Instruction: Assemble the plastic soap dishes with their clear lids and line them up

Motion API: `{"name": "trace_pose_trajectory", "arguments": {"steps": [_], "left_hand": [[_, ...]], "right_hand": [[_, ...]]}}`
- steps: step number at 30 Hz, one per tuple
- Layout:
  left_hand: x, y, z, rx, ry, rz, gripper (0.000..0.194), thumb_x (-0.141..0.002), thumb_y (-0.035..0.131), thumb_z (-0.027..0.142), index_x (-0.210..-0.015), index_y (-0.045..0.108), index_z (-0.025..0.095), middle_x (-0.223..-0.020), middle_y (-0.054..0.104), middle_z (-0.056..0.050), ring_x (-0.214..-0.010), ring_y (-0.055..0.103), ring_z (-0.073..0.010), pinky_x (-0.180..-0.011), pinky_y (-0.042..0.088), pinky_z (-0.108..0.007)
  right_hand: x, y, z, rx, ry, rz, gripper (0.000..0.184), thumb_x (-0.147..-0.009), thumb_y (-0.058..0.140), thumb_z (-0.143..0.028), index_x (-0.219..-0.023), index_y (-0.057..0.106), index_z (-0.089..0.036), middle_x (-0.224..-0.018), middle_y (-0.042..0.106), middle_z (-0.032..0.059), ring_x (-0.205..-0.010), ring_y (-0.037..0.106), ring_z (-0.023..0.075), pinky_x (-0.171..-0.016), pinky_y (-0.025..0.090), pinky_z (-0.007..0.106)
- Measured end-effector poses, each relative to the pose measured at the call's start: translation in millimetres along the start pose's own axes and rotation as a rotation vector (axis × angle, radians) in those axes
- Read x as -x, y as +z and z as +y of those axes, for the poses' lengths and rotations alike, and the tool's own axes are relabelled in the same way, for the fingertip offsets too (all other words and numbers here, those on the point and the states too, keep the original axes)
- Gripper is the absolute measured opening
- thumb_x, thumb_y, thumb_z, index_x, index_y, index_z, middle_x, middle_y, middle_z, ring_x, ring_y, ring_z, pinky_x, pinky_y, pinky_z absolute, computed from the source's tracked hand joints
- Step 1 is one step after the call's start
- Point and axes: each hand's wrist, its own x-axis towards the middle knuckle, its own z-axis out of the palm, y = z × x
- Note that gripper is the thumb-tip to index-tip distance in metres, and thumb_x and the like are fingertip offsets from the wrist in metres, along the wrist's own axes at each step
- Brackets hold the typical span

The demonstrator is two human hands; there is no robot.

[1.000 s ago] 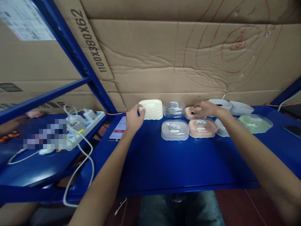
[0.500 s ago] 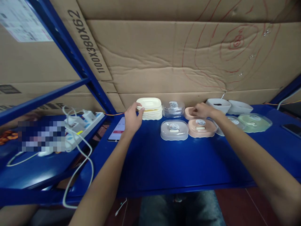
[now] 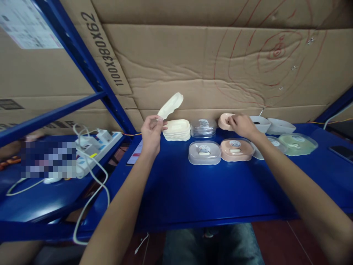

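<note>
My left hand (image 3: 151,133) pinches a cream soap-dish tray (image 3: 171,105) by its near end and holds it tilted above the cream stack (image 3: 177,130) at the back of the blue shelf (image 3: 193,191). My right hand (image 3: 242,125) grips a pink soap-dish base (image 3: 224,120), lifted just off the shelf. In front of it lie a closed pink soap box (image 3: 237,149) and a closed clear soap box (image 3: 204,152). A stack of clear lids (image 3: 204,128) stands between the two hands.
White dish bases (image 3: 273,125) and a pale green lidded box (image 3: 298,143) lie to the right. A phone (image 3: 134,154) lies left of my left wrist. A power strip with white chargers and cables (image 3: 93,147) sits on the left shelf. Cardboard (image 3: 206,66) backs the shelf.
My left hand has lifted the top cream tray off the stack and tilted it up. My right hand has raised the pink base off the shelf.
</note>
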Motion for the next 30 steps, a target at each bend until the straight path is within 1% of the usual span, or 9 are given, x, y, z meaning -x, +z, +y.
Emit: {"name": "trace_pose_trajectory", "arguments": {"steps": [6, 8, 11, 15, 19, 22, 25, 27, 30], "left_hand": [[20, 21.8, 16, 0.191, -0.083, -0.191, 0.043, -0.082, 0.091, 0.052, -0.097, 0.061, 0.025, -0.102, 0.073, -0.002, -0.104, 0.079, -0.0223, -0.110, 0.062, -0.047], [31, 30.5, 22, 0.207, -0.105, -0.272, 0.042, -0.079, 0.093, 0.049, -0.095, 0.064, 0.024, -0.105, 0.074, -0.003, -0.105, 0.077, -0.0211, -0.108, 0.062, -0.044], [48, 42.9, 31, 0.144, -0.115, -0.375, 0.037, -0.079, 0.093, 0.044, -0.093, 0.067, 0.023, -0.101, 0.071, -0.002, -0.093, 0.072, -0.0169, -0.095, 0.062, -0.036], [70, 58.3, 42, 0.094, -0.179, -0.485, 0.036, -0.079, 0.092, 0.043, -0.090, 0.066, 0.022, -0.093, 0.068, -0.001, -0.080, 0.067, -0.0152, -0.079, 0.060, -0.031], [88, 70.2, 45, 0.152, -0.249, -0.497, 0.038, -0.080, 0.091, 0.038, -0.103, 0.063, 0.024, -0.110, 0.072, -0.003, -0.083, 0.071, -0.0155, -0.078, 0.062, -0.031], [95, 74.8, 42, 0.211, -0.302, -0.494, 0.064, -0.077, 0.094, 0.034, -0.128, 0.055, 0.030, -0.128, 0.073, -0.005, -0.089, 0.077, -0.0185, -0.083, 0.066, -0.036], [97, 76.2, 41, 0.274, -0.356, -0.510, 0.096, -0.074, 0.098, 0.033, -0.154, 0.045, 0.035, -0.148, 0.068, -0.011, -0.116, 0.077, -0.0282, -0.098, 0.065, -0.043], [97, 76.0, 42, 0.331, -0.399, -0.540, 0.093, -0.074, 0.099, 0.032, -0.154, 0.053, 0.029, -0.153, 0.066, -0.013, -0.133, 0.070, -0.0336, -0.109, 0.060, -0.044], [96, 74.6, 46, 0.447, -0.467, -0.610, 0.069, -0.077, 0.097, 0.029, -0.139, 0.069, 0.021, -0.148, 0.070, -0.014, -0.141, 0.064, -0.0363, -0.117, 0.054, -0.047]], "right_hand": [[42, -24, -26, -0.347, -0.070, 0.412, 0.071, -0.116, 0.011, -0.048, -0.089, 0.071, -0.021, -0.097, 0.076, 0.0181, -0.101, 0.069, 0.0354, -0.096, 0.047, 0.050], [60, -29, -39, -0.432, -0.108, 0.529, 0.069, -0.117, 0.012, -0.052, -0.086, 0.066, -0.024, -0.094, 0.072, 0.0156, -0.098, 0.066, 0.0340, -0.096, 0.047, 0.051], [79, -32, -59, -0.509, -0.183, 0.668, 0.062, -0.117, 0.015, -0.052, -0.084, 0.060, -0.026, -0.089, 0.066, 0.0130, -0.094, 0.061, 0.0324, -0.096, 0.046, 0.052], [89, -22, -77, -0.470, -0.282, 0.595, 0.055, -0.117, 0.019, -0.048, -0.086, 0.058, -0.026, -0.091, 0.065, 0.0121, -0.094, 0.057, 0.0316, -0.093, 0.043, 0.051], [93, -7, -87, -0.358, -0.341, 0.517, 0.049, -0.118, 0.027, -0.043, -0.092, 0.064, -0.024, -0.098, 0.069, 0.0142, -0.101, 0.056, 0.0331, -0.091, 0.039, 0.049], [96, 0, -92, -0.300, -0.345, 0.532, 0.048, -0.118, 0.029, -0.040, -0.095, 0.067, -0.022, -0.101, 0.070, 0.0143, -0.102, 0.055, 0.0327, -0.090, 0.037, 0.048], [97, 4, -95, -0.283, -0.358, 0.582, 0.045, -0.118, 0.031, -0.036, -0.096, 0.067, -0.022, -0.100, 0.070, 0.0130, -0.100, 0.054, 0.0313, -0.087, 0.036, 0.046], [96, 5, -96, -0.273, -0.375, 0.632, 0.043, -0.118, 0.033, -0.035, -0.095, 0.068, -0.021, -0.098, 0.070, 0.0123, -0.097, 0.053, 0.0303, -0.085, 0.035, 0.045], [96, 7, -97, -0.246, -0.404, 0.669, 0.042, -0.118, 0.036, -0.034, -0.095, 0.068, -0.020, -0.095, 0.070, 0.0114, -0.095, 0.052, 0.0293, -0.085, 0.034, 0.044]]}}
